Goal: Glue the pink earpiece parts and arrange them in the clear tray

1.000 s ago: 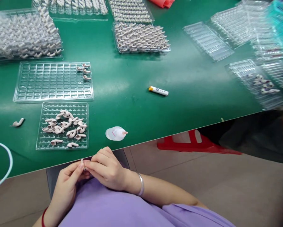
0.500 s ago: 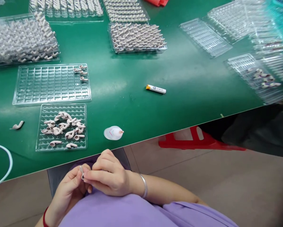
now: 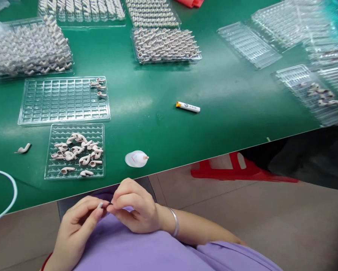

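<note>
My left hand pinches a small pale earbud shell between thumb and fingertips, above my lap at the table's edge. Close against it, my right hand is closed in a pinch on a tiny dark piece, too small to name and mostly hidden by the fingers. On the table in front lies a clear tray with several loose earbud shells heaped on it. A white squeeze bottle with a narrow tip lies to its right.
Behind stands a larger clear tray with several shells at its right end. Filled trays line the back. A white-and-orange lighter, a lone shell and a pale cable are about. A red stool stands below the table edge.
My left hand has turned the shell and my hands have drawn slightly apart. A small dark piece now shows at my right fingertips. The view has shifted slightly.
</note>
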`<state>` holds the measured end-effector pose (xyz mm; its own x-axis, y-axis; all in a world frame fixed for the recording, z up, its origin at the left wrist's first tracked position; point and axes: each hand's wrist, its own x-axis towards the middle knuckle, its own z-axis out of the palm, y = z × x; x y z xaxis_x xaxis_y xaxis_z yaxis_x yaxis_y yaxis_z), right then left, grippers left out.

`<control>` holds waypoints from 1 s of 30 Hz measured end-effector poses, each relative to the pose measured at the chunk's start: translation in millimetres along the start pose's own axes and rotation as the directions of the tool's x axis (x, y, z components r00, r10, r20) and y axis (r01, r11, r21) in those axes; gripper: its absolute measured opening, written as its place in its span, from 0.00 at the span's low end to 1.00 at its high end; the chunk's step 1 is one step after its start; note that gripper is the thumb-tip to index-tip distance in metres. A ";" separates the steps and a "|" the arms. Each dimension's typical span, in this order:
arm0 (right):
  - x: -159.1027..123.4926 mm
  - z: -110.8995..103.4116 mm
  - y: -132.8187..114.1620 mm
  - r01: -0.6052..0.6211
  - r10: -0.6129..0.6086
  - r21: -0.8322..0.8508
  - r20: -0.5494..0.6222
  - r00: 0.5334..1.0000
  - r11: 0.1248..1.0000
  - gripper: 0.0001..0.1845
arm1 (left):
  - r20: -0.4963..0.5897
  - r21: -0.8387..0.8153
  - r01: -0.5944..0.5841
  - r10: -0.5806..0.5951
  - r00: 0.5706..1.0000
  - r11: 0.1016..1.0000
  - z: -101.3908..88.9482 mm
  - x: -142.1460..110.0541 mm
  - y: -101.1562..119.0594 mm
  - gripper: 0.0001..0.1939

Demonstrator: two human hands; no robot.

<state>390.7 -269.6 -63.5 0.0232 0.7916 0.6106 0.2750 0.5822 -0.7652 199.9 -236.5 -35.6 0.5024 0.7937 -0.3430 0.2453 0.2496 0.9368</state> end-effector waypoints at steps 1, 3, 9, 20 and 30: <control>-0.4 -0.3 -0.1 -0.009 0.009 0.016 0.004 1.000 1.000 0.08 | -0.020 0.114 -0.085 0.088 0.996 0.990 -1.4 0.0 2.2 0.07; -0.8 -0.4 -0.3 -0.010 0.010 0.041 0.001 1.000 0.999 0.10 | -0.032 0.280 -0.214 0.232 0.972 0.936 -2.9 -0.1 6.0 0.07; -1.0 2.4 -0.3 -0.002 0.003 0.085 -0.012 1.000 0.996 0.10 | 0.012 0.505 -0.375 0.429 0.903 0.777 -4.6 -3.2 10.8 0.10; -2.0 5.9 -2.0 -0.003 0.004 0.092 -0.011 1.000 0.996 0.09 | -0.037 0.629 -0.412 0.554 0.831 0.659 -1.5 -7.3 16.9 0.23; -0.8 1.3 -2.4 -0.007 0.007 0.054 0.005 1.000 0.999 0.10 | 0.070 0.284 -0.103 0.087 0.994 0.953 -6.6 -3.3 17.7 0.12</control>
<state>388.8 -271.4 -62.4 0.0200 0.7963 0.6045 0.2230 0.5859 -0.7791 197.1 -231.1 -17.4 0.5787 0.7714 -0.2646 0.4177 -0.0017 0.9086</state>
